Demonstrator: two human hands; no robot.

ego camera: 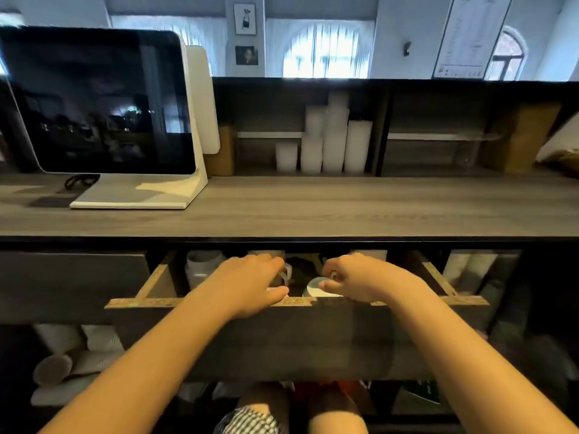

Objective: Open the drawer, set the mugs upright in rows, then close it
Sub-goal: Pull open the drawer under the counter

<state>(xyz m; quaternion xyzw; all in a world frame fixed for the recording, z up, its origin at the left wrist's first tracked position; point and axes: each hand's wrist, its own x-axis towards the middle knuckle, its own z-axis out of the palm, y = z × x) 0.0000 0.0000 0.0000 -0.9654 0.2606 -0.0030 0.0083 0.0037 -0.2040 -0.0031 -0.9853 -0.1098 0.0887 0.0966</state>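
The drawer point(297, 336) under the grey counter stands pulled out, its raw chipboard top edge toward me. Both my hands reach over that edge into it. My left hand point(250, 283) curls around a mug point(286, 274) whose pale handle shows by my fingertips. My right hand point(360, 280) rests on a white mug point(315, 288) whose round rim faces up and left, thumb and fingers touching it. More pale mugs point(202, 264) sit at the drawer's back left. Much of the drawer's inside is hidden by my hands and the counter's lip.
The grey counter point(313, 208) overhangs the drawer's back. A white screen on a stand point(100, 120) and black glasses point(81, 180) sit at its left. Stacked white cups point(326, 136) stand on the shelf behind. Paper cup stacks point(62, 364) lie on open shelves below left.
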